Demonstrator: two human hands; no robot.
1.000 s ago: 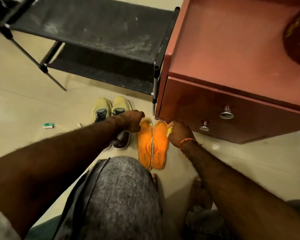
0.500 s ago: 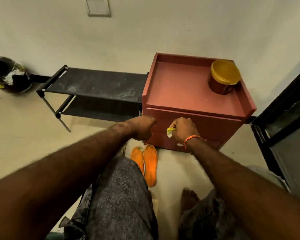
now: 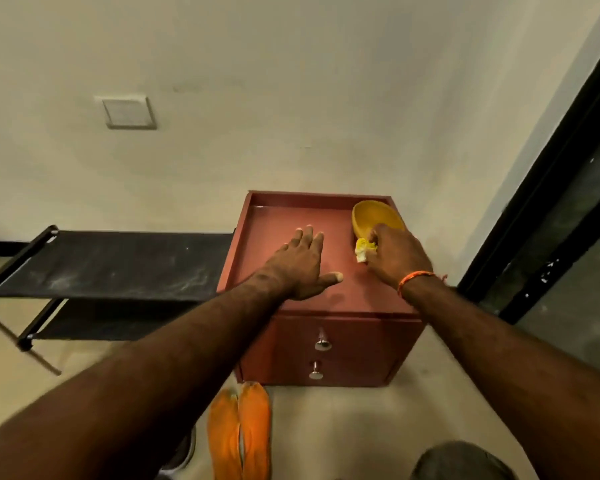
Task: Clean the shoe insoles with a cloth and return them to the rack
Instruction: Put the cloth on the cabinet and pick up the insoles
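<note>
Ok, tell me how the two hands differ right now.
The left hand is spread flat, fingers straight, palm down on the cabinet top; the right hand is curled. The left hand holds nothing; the right hand grips a yellow cloth. The right hand sits beside the yellow container; the left hand lies nearer the middle. Both are over the cabinet top.
</note>
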